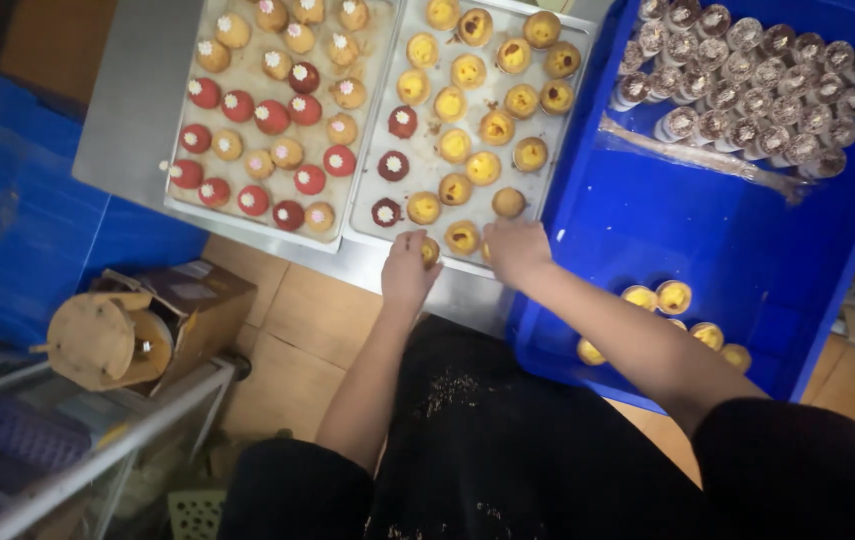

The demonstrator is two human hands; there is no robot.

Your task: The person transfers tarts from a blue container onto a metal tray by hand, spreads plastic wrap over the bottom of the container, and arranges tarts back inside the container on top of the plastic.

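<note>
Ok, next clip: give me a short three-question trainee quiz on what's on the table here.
1. True or false: the left hand holds a yellow cake at the right tray.
2. Which colour is the crate? A green, B blue, C white.
3. Fill in: the red cakes mostly sit on the ___ tray.

Key: 1 true; 2 B; 3 left. The right hand rests at the same tray's near edge.
</note>
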